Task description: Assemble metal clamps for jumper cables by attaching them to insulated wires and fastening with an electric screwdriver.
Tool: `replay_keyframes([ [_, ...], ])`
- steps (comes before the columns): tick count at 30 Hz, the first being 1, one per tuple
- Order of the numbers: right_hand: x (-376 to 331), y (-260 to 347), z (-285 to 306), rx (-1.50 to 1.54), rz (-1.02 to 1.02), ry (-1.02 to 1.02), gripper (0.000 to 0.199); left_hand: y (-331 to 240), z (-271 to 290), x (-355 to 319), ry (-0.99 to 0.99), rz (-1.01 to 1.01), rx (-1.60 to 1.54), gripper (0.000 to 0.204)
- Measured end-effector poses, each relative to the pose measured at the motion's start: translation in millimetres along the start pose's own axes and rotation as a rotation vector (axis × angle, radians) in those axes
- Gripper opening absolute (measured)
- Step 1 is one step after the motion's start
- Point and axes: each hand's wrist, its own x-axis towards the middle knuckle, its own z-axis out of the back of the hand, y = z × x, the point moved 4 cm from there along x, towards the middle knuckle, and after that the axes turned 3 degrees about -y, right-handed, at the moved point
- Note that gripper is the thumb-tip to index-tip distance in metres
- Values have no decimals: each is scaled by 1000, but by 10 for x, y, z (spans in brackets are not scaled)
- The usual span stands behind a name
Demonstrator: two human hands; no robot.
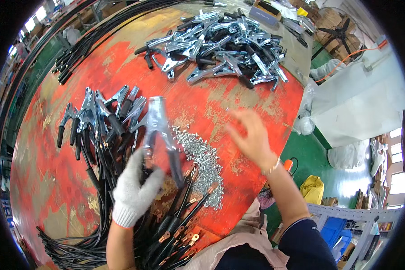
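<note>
Worn red paint, scuffed down to bare tan patches, is covering the big round worktable (121, 67) that is filling most of the frame, with a green workshop floor (310, 157) showing at the lower right. Left of centre, the left hand in a grey knitted glove (132, 189) is gripping a shiny metal spring clamp with black-sleeved handles (159, 135); the gloved fingers are wrapping closed around the handles and the clamp's nose is pointing up the frame, raised above the table. The bare right hand (252, 137) is hovering right of centre, blurred, its fingers spread wide and holding nothing, a thin bracelet sitting at the wrist. Between and below the two hands, a scatter of small silver bolts and nuts (202, 166) is lying on the red surface, just beside the clamp. Lower centre, a bundle of black cables tipped with copper lugs (180, 225) is fanning up toward the clamp. To the left, a row of finished clamps already joined to black cables (99, 117) is lying side by side. Across the upper centre, a big heap of loose silver clamps (225, 49) is piling up. Along the upper left rim, more black cables (81, 49) are lying in a long curve.
</note>
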Motion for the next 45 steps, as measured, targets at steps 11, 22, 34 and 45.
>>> replay_keyframes([
  [11, 1403, -949, -351, -646, 82, 25, 46, 221, -122, 438, -124, 52, 1041, 41],
  [22, 1042, -1317, 204, 310, -11, -383, 39, -236, -538, -168, 224, -269, 619, 24],
  [34, -274, -732, 476, 1969, -637, -623, 19, -52, -51, -287, 260, 340, -989, 25],
  [45, -1104, 637, 144, 1784, -881, -386, 24, -348, -568, -464, 490, 433, -714, 20],
])
